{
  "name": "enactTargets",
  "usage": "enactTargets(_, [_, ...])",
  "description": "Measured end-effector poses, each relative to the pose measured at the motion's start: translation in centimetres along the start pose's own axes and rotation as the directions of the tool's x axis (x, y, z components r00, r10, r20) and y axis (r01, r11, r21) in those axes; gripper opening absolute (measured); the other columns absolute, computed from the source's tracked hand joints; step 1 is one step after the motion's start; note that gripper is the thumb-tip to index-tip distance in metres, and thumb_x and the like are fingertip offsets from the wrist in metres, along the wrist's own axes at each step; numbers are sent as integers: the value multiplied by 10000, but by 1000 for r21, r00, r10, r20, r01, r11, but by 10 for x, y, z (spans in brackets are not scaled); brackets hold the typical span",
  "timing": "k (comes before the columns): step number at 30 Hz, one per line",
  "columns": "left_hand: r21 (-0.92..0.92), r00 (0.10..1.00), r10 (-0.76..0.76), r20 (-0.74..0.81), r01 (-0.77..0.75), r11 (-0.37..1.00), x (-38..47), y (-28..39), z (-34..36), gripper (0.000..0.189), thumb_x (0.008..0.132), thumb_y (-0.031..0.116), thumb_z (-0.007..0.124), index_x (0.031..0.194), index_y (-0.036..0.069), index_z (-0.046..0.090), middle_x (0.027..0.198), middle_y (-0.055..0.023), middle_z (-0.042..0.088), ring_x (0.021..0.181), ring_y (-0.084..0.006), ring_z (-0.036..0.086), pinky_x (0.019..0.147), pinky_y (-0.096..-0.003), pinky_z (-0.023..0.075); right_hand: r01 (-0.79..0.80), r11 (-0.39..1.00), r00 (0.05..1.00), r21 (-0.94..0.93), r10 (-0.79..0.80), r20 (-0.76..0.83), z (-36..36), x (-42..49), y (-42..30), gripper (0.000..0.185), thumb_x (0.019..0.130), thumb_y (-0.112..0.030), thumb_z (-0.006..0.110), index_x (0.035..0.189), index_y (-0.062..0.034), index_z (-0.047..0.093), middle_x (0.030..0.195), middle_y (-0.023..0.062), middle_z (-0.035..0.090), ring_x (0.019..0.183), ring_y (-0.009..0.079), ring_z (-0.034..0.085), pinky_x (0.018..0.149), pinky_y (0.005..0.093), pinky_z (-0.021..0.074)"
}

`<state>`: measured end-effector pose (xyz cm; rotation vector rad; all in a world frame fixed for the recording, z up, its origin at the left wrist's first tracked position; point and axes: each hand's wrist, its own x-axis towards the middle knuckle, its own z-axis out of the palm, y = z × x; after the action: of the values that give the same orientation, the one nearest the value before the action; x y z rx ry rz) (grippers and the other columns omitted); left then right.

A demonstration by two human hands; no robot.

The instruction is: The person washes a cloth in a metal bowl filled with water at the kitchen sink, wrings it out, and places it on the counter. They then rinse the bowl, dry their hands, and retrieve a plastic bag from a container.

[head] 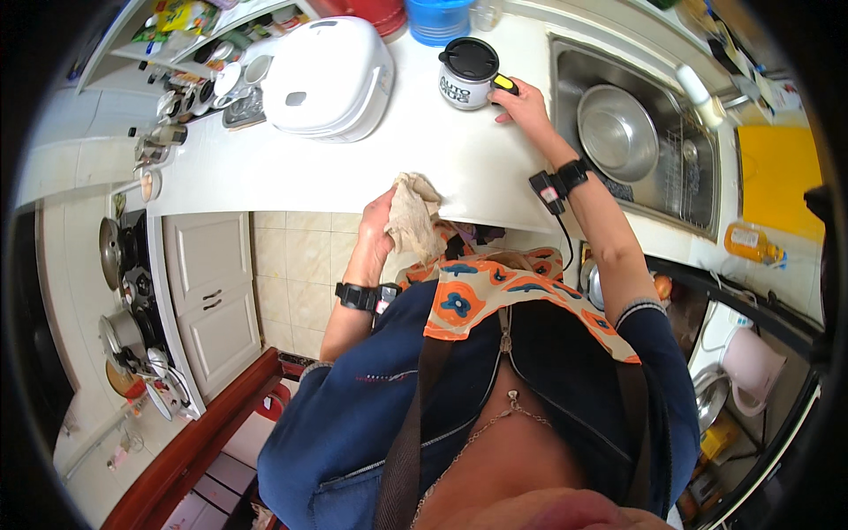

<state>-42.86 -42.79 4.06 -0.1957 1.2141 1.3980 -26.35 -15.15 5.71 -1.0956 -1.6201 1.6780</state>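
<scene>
A beige cloth (pixel 412 215) hangs bunched in my left hand (pixel 377 228), just over the front edge of the white countertop (pixel 318 179). Farther back, a white mug (pixel 457 89) with a black lid (pixel 470 58) stands upright on the counter and bears large dark lettering. My right hand (pixel 523 109) grips its black and yellow handle (pixel 505 84) from the right. The fingers hide part of the handle.
A white rice cooker (pixel 331 79) stands left of the mug, with a blue container (pixel 437 23) and a red container (pixel 371 13) behind. On the right, a steel sink (pixel 563 66) holds a metal basin (pixel 616 132). A yellow board (pixel 778 179) and an orange bottle (pixel 752 242) lie beyond.
</scene>
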Motion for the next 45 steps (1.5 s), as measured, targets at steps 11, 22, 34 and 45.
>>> enactTargets(11, [32,999,11,-51,-10,999,-9,14,3,254,953,215,518,1063,8,616,934,-80,664,813,-177,639,716,-314,541,-13,966,994,-258,40,100,23,75,12,367,748,-220,711,1036,-21,601,777,10,577,622,83,546,516,217,491])
enactTargets(22, [796,675,482,559,-599,-86,59,40,93,672,838,354,656,1347,-13,415,1298,-259,485,1238,-382,416,1051,-470,302,148,857,907,-494,-317,-277,-76,-134,21,183,785,-167,724,933,-85,653,827,35,653,673,93,595,564,274,486])
enactTargets(34, [544,510,-191,839,-775,322,11,-152,329,234,907,91,557,1114,-6,607,1149,-106,619,1011,-152,572,869,-262,438,-147,960,-201,-239,-265,-943,-335,-549,-66,328,765,-179,720,1039,-21,633,888,66,663,750,137,618,644,279,512])
enactTargets(45, [449,370,-257,893,-679,582,-77,-273,508,190,930,67,510,1042,-42,617,1053,-90,648,911,-143,622,762,-269,521,-880,330,46,-341,-657,-753,-573,-648,-33,995,569,-533,790,1354,-72,388,1342,210,429,1247,359,407,1057,451,310])
